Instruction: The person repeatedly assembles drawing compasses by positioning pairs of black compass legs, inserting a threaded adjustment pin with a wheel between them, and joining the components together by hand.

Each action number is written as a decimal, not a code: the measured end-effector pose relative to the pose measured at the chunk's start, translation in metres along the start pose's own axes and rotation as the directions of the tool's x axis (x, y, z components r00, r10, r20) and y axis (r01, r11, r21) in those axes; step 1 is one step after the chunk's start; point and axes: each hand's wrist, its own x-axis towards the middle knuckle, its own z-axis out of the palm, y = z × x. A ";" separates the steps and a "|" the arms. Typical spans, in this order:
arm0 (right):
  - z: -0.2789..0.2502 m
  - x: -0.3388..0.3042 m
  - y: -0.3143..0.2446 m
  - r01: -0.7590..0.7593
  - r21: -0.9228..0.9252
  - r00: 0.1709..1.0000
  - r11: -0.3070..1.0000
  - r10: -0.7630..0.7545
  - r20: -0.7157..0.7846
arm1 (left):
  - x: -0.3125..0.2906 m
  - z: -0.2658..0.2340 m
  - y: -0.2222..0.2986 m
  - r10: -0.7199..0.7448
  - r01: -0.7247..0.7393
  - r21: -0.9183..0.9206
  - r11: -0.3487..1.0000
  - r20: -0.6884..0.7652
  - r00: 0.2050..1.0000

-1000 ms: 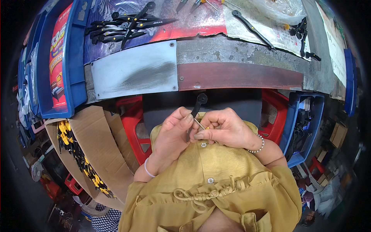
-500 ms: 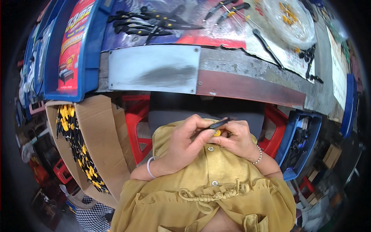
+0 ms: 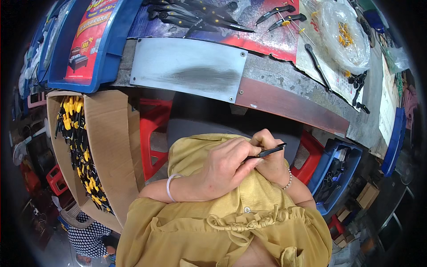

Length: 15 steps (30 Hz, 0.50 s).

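In front of my lap, both hands meet on a slim black handle-like piece (image 3: pixel 273 150). My left hand (image 3: pixel 227 165) is closed, thumb and fingers pinching the piece's left end. Close against it, my right hand (image 3: pixel 272 163) has its fingers curled at the same piece, partly behind it. Most of the piece's left part is hidden by my fingers, and its exact kind cannot be made out. Similar black curved handles with yellow dots lie in a pile (image 3: pixel 200 18) on the bench, with a single black handle (image 3: pixel 317 66) farther right.
A bench with a pale metal plate (image 3: pixel 187 66) on its front edge stands ahead. A cardboard box (image 3: pixel 111 147) of black and yellow parts is at left, below a blue bin (image 3: pixel 100 71). Right are a blue crate (image 3: pixel 318 178) and a plastic bag (image 3: pixel 340 49) with yellow pieces.
The yellow round part seen between my fingers is now hidden. My hands have turned and drawn together, and the black piece has shifted right. The view has tilted slightly.
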 end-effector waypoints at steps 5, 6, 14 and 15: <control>-0.006 0.011 -0.002 0.012 0.223 0.991 0.975 -0.042 0.128 | -0.003 0.003 0.002 0.001 0.000 0.037 0.999 -0.011 1.000; -0.010 0.012 0.000 0.064 0.257 0.977 0.964 -0.113 0.180 | -0.004 0.002 0.002 -0.004 0.004 0.037 0.999 -0.016 1.000; -0.004 -0.004 -0.002 -0.099 0.031 0.994 0.995 0.098 0.048 | -0.001 0.005 -0.001 -0.036 0.036 0.023 0.999 0.026 0.999; -0.006 -0.004 -0.001 -0.101 0.030 0.994 0.994 0.100 0.045 | -0.001 0.006 -0.001 -0.035 0.034 0.021 0.999 0.029 0.999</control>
